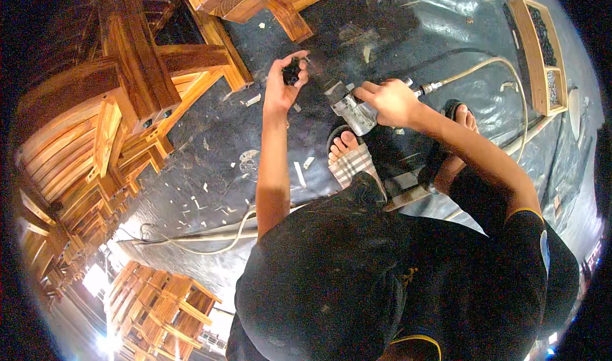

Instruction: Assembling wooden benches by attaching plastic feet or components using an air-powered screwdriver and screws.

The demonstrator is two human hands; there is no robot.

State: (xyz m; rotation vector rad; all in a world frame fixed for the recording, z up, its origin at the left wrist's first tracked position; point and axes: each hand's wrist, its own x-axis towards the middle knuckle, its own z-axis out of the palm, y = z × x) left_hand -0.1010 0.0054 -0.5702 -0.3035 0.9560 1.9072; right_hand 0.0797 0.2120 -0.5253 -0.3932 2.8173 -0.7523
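My left hand (279, 92) is raised over the dark floor, its fingers curled round a clump of small black parts (292, 72). Their exact kind is too small to make out. My right hand (394, 102) grips a silver air tool (358, 116) with a blocky metal body, close above my sandalled foot. A pale air hose (468, 72) joins the tool at a metal coupling (428, 88) and curves off to the right. The two hands are apart, with the tool's squared end between them.
Varnished wooden furniture (137, 55) stands along the left, with another wooden piece (248, 0) at the top. A divided wooden box (539, 55) of small dark parts lies at the far right. Scraps (299, 174) litter the black floor sheet (223, 131). Stacked wooden furniture (162, 310) stands lower left.
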